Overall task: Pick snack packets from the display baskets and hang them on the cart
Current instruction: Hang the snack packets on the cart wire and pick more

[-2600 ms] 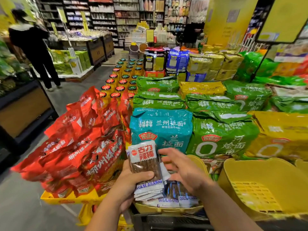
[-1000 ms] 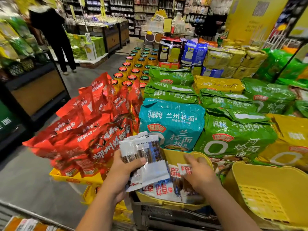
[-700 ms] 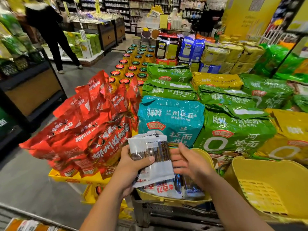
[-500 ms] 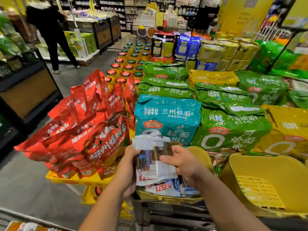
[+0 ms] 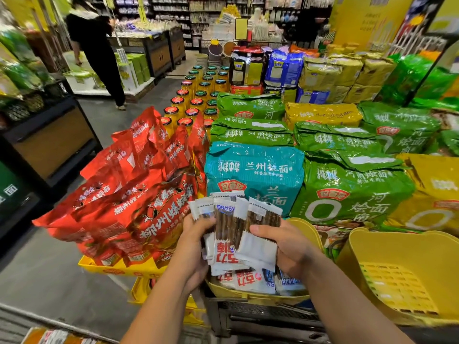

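Logged at far left a dark display stand (image 5: 49,145) and, beyond it up the aisle, a person in black (image 5: 99,45) seen from behind. Recorded next a heap of red snack bags (image 5: 139,194) piled on a yellow tray (image 5: 116,266), with rows of lidded jars (image 5: 196,100) behind. Found the left hand (image 5: 196,247) at centre, gripping the left edge of a fanned bunch of snack packets (image 5: 238,227): thumb laid on the front, other fingers curled behind and mostly hidden. Held upright between both hands, white wrappers with clear windows showing brown sticks, just above a yellow display basket (image 5: 308,232) and in front of a teal noodle bag (image 5: 255,170). Noted loose packets (image 5: 250,281) of the same kind lying flat in that basket, under the bunch. Found the right hand (image 5: 288,249) gripping the right edge of the bunch, thumb pressed on the front of the rightmost packet, remaining fingers wrapped behind; could not tell their spread. Listed further right stacked green noodle bags (image 5: 352,189) touching the teal one, then a second yellow basket (image 5: 397,269) with a slotted floor, and yellow bags (image 5: 434,194) at the edge.
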`<state>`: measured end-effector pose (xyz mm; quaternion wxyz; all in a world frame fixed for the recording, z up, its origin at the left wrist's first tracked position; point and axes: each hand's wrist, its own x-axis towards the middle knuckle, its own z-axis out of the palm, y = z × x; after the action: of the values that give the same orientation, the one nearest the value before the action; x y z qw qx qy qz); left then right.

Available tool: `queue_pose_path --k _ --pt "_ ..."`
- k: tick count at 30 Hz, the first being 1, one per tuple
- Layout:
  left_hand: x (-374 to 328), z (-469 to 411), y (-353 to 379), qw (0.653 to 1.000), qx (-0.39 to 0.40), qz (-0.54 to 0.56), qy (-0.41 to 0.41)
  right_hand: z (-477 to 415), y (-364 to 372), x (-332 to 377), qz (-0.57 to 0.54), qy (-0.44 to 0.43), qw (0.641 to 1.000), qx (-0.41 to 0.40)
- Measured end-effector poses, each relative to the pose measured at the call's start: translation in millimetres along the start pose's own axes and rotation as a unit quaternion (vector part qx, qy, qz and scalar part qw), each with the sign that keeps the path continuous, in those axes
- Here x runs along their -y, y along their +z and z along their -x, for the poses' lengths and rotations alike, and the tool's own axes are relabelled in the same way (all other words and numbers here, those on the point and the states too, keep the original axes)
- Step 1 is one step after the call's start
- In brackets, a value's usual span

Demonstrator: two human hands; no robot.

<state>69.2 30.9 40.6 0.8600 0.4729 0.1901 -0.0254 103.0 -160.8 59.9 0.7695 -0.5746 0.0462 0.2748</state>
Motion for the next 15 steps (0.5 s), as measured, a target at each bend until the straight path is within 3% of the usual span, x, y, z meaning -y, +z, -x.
queue_pose_path --k 7,11,15 --pt "-1.7 0.8 -7.7 0.999 0.004 -0.03 0.016 0.2 3.6 -5.9 0.06 -0.013 0.996 0.063" --pt "-4.9 5.2 -9.9 0.997 -0.061 0.007 0.05 -6.4 0.7 -9.3 0.041 -0.002 0.999 0.005" --pt "-17.5 5.3 -35.5 0.985 -0.13 0.042 0.109 -9.5 -30.3 -8.0 0.123 -0.001 0.99 -0.064"
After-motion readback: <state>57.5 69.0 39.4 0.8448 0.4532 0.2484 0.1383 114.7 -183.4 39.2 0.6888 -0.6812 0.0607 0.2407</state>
